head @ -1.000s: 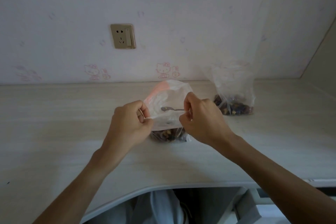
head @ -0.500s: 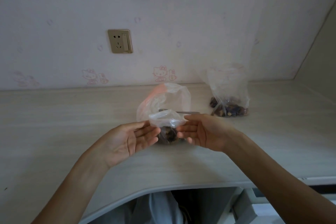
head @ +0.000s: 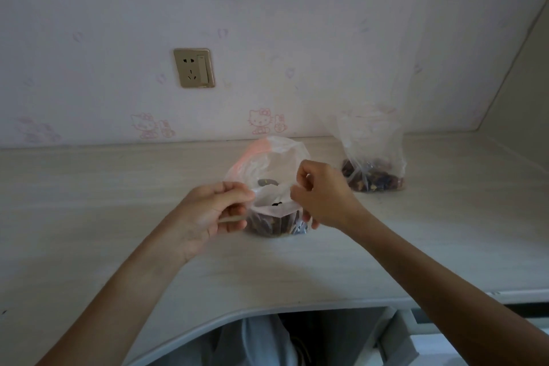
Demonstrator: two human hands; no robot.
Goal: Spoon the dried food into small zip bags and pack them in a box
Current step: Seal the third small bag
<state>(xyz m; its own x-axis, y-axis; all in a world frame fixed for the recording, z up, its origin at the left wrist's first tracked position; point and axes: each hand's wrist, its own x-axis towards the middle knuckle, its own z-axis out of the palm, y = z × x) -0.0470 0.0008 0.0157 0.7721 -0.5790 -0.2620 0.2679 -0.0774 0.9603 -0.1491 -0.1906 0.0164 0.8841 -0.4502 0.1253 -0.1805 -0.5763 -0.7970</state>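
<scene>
The small zip bag (head: 274,205) stands on the desk (head: 118,187) right in front of me, its bottom dark with dried food (head: 267,224) and its mouth held open between my two hands. My left hand (head: 215,211) pinches the near-left edge of the rim with thumb and fingers curled in; my right hand (head: 322,196) pinches the right edge the same way. The hands are a little apart, each clamped on thin plastic, with the opening stretched between them.

Just behind, touching or nearly touching, a larger bag with a pink strip (head: 267,157) gapes open, and something dark and rounded shows inside it, probably the spoon (head: 266,182), though I cannot tell for certain. Further back on the right stands another clear bag (head: 372,163) with dried food (head: 371,180) pooled at its base, well apart from my hands. The wall behind carries a socket (head: 194,68) and faint cartoon stickers. I see no box anywhere in view.

As I judge it, I am readying this bag for filling or sealing. The risk lies in the film: it is limp, so pulling the rim unevenly could tip the bag and spill pieces across the desk. If I press the zip shut with crumbs caught in the track, it will not seal. Letting go of one side could also let the mouth collapse.
</scene>
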